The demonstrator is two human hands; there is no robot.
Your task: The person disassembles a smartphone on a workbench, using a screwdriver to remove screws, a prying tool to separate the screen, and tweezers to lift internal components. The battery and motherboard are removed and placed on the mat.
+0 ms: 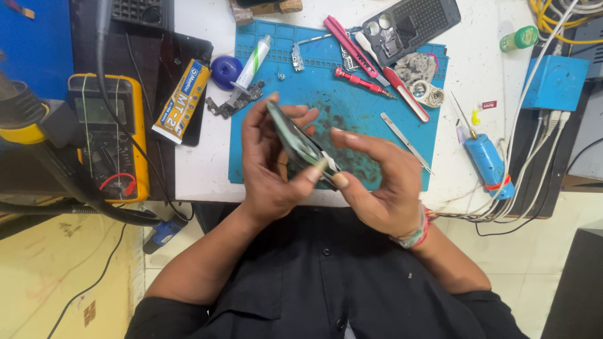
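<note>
My left hand [271, 164] grips a slim dark-green phone [293, 139], held tilted on edge over the blue work mat [352, 107]. My right hand [383, 182] holds the phone's lower end, thumb and fingertips pinching a small white piece [328, 161] at its edge. Both hands hover just above the mat's near edge, in front of my dark shirt.
On the mat lie a red screwdriver [363, 82], metal tweezers [406, 142], a white tube [252, 63] and a small circuit board [237, 100]. A yellow multimeter [108, 135] and a glue tube [182, 100] sit left. A blue cylinder tool [488, 164] and cables lie right.
</note>
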